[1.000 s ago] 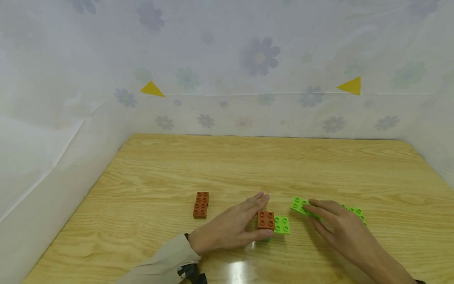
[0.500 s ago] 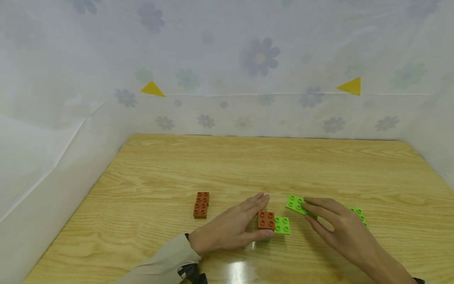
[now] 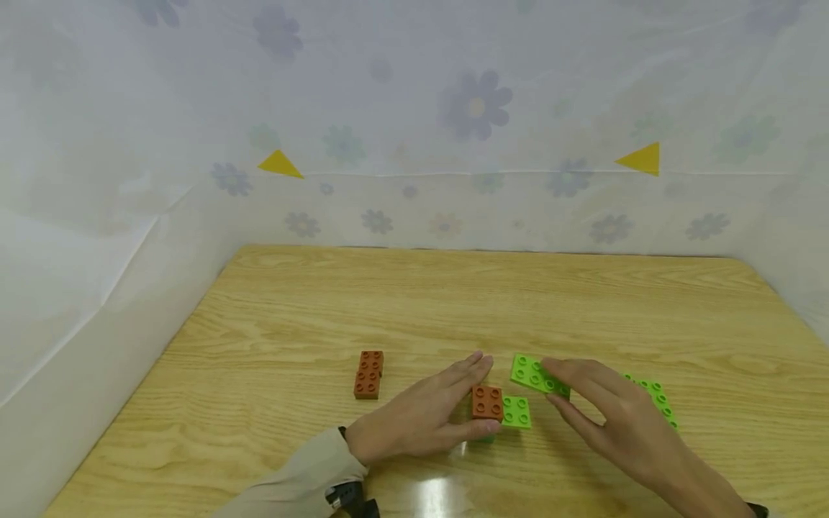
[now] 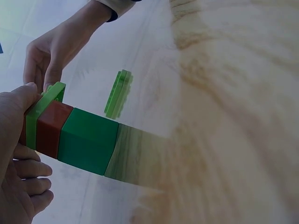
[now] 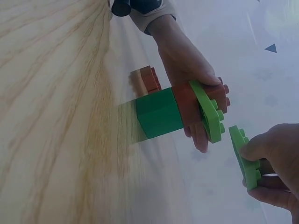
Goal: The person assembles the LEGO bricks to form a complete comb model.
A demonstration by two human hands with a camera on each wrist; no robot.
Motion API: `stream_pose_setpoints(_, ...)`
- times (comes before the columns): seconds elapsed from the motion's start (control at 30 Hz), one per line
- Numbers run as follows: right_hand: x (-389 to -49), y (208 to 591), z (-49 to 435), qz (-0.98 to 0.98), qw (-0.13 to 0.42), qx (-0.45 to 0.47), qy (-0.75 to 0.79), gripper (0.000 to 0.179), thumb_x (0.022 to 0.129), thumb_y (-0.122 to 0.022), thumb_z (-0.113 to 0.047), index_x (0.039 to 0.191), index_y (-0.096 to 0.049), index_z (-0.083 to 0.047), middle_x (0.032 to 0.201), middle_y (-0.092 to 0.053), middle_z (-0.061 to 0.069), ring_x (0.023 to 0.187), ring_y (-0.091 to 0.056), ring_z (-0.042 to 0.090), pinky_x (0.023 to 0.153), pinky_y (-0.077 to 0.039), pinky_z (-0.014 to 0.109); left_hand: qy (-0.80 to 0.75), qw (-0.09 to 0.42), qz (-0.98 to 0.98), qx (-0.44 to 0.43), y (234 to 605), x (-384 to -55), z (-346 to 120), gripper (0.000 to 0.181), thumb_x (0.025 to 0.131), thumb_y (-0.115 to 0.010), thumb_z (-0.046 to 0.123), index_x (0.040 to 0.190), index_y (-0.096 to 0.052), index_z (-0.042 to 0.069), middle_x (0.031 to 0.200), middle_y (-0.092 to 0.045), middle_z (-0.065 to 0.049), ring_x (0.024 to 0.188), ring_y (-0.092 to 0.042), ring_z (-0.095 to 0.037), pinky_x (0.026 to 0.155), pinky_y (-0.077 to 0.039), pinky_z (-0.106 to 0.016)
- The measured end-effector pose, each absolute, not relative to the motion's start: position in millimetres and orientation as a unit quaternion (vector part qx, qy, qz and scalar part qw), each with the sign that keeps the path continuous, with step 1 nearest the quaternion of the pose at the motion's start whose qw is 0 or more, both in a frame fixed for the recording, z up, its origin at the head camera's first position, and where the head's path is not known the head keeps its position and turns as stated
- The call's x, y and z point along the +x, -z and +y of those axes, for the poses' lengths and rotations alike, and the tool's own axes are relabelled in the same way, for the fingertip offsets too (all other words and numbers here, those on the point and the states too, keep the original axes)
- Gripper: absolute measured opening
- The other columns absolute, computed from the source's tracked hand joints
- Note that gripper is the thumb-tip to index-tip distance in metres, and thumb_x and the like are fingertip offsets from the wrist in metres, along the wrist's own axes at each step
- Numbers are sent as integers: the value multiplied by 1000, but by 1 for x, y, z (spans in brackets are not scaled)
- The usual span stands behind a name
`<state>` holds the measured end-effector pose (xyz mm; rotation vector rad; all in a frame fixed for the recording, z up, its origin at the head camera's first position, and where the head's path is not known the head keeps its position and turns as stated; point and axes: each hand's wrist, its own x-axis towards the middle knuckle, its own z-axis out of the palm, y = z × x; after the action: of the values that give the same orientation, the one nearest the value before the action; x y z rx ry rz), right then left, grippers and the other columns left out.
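Observation:
My left hand [image 3: 421,421] grips the top of a brick stack, thumb on the near side and fingers behind. The stack has a dark green block [image 4: 88,140] at the bottom, a reddish-brown brick [image 5: 188,103] above it, a lime plate [image 3: 517,412] jutting to the right, and another brown brick [image 3: 487,403] on top. To its right, my right hand [image 3: 622,421] pinches a separate lime building plate [image 3: 527,373] between thumb and fingers. In the right wrist view this held plate [image 5: 251,178] is off the table, slightly apart from the stack's plate. Its right end is covered by fingers.
Brown bricks [image 3: 368,375] lie on the wooden table [image 3: 414,302] left of my left hand. More lime plate [image 3: 659,401] lies flat behind my right hand, partly hidden. A flower-patterned white sheet [image 3: 388,129] surrounds the table at the back and sides.
My right hand has lifted the lime plate and carried it left towards the stack, leaving the other lime piece behind. My left hand and the stack stay still.

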<state>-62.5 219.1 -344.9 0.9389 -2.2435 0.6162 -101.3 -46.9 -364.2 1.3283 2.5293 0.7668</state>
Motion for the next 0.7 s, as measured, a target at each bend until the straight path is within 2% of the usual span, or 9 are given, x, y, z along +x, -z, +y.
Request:
stream_pose_setpoints(0.33,-61,341,216,-854,283,363,-242,50,102,-43,-43,118,-67,-3,106,-69,7,92,-66,20,90,-45,10,-258,88,849,452,365,-102,-47,79,99,-37,57,154,-14,5,159,-14,-15,146,-15,-20,115,-24,-38)
stream_pose_setpoints(0.7,-61,339,213,-853,284,364,-244,50,101,-44,-44,117,-68,-3,108,-69,7,92,-66,20,89,-46,11,-256,88,852,447,365,-101,-47,79,99,-37,58,155,-13,7,159,-15,-14,145,-16,-20,115,-25,-39)
